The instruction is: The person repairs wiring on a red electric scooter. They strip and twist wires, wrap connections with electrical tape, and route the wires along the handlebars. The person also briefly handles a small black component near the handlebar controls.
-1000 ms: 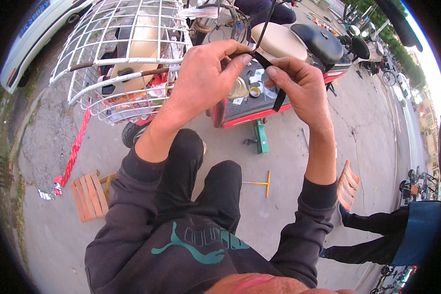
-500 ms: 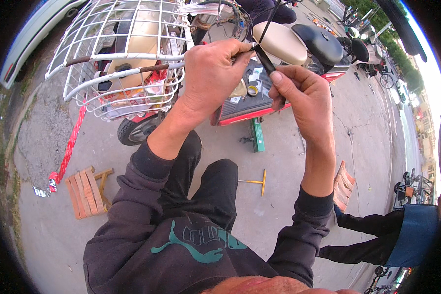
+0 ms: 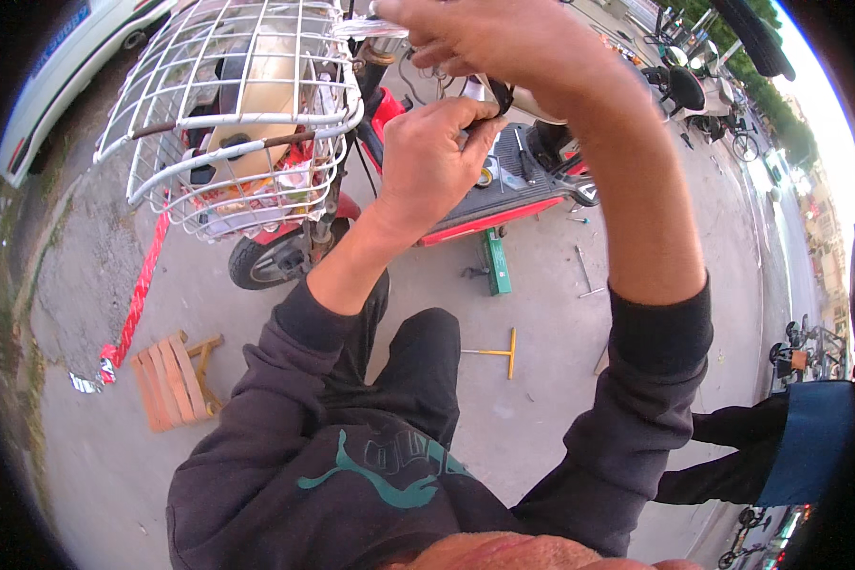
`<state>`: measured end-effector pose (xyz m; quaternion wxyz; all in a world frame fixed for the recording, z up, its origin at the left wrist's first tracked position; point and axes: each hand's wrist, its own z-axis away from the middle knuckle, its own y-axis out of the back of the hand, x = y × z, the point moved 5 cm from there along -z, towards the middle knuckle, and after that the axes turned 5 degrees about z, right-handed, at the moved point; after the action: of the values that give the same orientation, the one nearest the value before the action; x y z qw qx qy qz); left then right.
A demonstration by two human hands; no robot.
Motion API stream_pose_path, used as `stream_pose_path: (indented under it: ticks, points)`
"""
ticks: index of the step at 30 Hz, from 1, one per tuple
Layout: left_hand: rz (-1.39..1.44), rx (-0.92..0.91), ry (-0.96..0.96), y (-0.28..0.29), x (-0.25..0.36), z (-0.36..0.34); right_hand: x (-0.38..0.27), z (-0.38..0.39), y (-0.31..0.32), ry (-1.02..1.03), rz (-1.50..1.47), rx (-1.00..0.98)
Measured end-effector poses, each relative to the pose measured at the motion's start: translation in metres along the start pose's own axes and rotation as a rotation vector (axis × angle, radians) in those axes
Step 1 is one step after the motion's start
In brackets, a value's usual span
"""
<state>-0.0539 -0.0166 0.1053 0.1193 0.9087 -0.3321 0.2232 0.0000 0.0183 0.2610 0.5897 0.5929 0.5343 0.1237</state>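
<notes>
My left hand (image 3: 426, 163) pinches a black strip (image 3: 500, 98) above the red scooter's footboard (image 3: 503, 192). My right hand (image 3: 494, 43) is raised above and beyond my left, over the scooter's front; its fingers are smeared by motion, so whether they hold anything is unclear. To the left of my hands, a white wire basket (image 3: 182, 123) with rusty bars holds a cream plastic part (image 3: 266, 90) and red litter. Tools and a small roll lie on the footboard, partly hidden by my hands and arm.
On the pavement are a slatted folding stool (image 3: 169, 375), a yellow T-handle tool (image 3: 511, 353), a green tool (image 3: 497, 261) and red-white tape (image 3: 138, 294). A white car (image 3: 62, 85) stands at top left. A person in a blue apron (image 3: 807, 442) is at lower right.
My right hand has left its grip lower on the black strip and swung up toward the top left. My left hand has shifted slightly down and right, still pinching the strip.
</notes>
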Motion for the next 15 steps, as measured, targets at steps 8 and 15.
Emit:
stream_pose_path:
  ticks: [8, 15]
  points:
    - [0.074, -0.247, 0.301, 0.021, 0.015, -0.008, 0.101, 0.058, 0.005, 0.287, -0.450, 0.447]
    - [0.062, -0.397, 0.273, 0.031, 0.020, -0.017, 0.125, 0.047, -0.042, 0.315, -0.469, 0.096]
